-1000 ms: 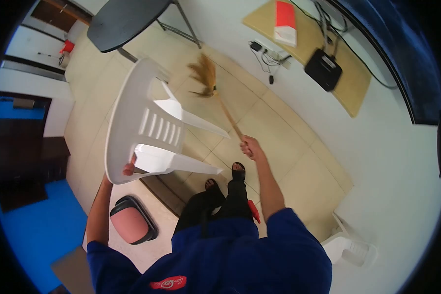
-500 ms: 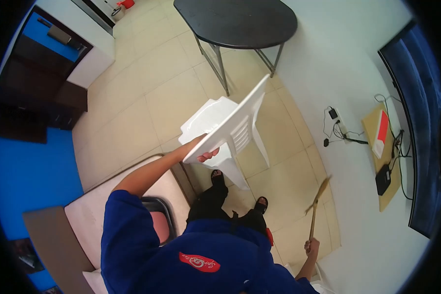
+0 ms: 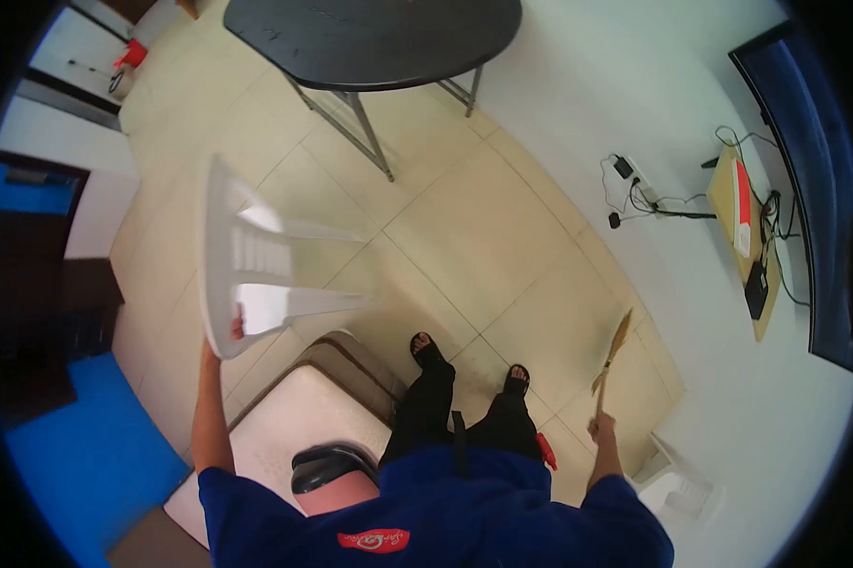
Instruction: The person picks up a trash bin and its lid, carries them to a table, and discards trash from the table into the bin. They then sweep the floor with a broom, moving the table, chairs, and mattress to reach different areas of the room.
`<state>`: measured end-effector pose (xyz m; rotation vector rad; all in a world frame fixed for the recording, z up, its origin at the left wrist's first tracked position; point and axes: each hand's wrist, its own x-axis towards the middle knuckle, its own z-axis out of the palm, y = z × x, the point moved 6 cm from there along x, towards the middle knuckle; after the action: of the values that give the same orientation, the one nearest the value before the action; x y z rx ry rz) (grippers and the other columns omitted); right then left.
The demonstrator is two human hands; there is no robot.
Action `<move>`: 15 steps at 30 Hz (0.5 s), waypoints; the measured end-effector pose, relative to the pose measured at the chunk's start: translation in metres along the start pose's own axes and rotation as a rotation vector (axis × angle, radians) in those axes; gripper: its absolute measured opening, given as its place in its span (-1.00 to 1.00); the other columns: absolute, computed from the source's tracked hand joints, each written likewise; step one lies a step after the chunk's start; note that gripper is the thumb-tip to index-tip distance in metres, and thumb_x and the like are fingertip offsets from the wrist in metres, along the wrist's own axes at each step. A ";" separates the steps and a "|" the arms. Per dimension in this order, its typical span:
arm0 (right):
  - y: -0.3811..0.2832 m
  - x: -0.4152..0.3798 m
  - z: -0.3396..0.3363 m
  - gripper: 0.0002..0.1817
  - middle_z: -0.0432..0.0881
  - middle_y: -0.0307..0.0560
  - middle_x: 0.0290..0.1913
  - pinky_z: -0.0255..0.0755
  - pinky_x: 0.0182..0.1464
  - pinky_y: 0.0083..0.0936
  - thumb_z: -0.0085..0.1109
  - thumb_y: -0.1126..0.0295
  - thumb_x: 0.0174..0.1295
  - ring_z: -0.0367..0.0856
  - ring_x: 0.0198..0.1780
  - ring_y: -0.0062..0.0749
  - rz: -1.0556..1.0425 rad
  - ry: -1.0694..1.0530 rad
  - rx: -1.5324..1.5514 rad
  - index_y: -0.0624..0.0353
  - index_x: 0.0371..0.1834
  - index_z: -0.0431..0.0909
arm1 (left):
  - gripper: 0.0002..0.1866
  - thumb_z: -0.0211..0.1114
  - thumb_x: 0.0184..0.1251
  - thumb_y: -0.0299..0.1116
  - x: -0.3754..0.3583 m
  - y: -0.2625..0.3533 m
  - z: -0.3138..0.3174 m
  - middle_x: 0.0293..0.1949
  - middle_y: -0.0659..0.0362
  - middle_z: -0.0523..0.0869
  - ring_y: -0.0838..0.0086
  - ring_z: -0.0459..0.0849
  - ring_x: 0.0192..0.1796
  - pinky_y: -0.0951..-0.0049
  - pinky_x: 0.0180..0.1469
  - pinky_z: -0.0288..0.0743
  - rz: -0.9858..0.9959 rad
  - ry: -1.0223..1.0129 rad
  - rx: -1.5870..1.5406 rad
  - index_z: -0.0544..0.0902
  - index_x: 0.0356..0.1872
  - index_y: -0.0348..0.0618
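My left hand (image 3: 236,324) is closed on the backrest edge of a white plastic chair (image 3: 217,248), held out at arm's length to the left. The chair is tilted, its legs pointing right over the tiled floor, and it looks slightly blurred. On the right, my right hand (image 3: 602,430) grips the handle of a broom (image 3: 619,343). The broom's straw-coloured bristles point away from me, near the base of the wall. My feet in black sandals stand on the tiles between the two.
A black folding table (image 3: 379,47) stands ahead. Close on my left is a padded seat (image 3: 299,402) with a pink and black object (image 3: 337,478) on it. Cables and a shelf (image 3: 725,194) hang below a television (image 3: 805,189). Another white plastic piece (image 3: 680,494) is at lower right.
My left hand has swung the white chair leftward, turning it away from the floor ahead of my feet. The broom stays in my right hand at nearly the same place. My view has shifted.
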<state>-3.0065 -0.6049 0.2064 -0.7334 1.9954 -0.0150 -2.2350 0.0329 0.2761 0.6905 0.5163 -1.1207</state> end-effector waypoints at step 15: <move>-0.153 -0.198 0.335 -0.39 0.53 -0.09 -0.14 0.35 -0.16 -0.58 0.08 0.42 0.09 0.49 -0.27 -0.40 -1.116 -0.549 -0.343 -0.06 0.26 0.12 | -0.46 -0.05 0.20 -0.07 -0.172 0.032 -0.017 -0.16 -0.13 0.53 0.13 0.51 -0.12 0.21 -0.07 0.36 1.400 0.780 1.861 0.42 -0.10 -0.48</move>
<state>-2.5950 -0.5367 0.2336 -1.7695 0.8896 -0.1174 -2.2666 0.1623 0.3902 2.5542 -0.6331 0.4411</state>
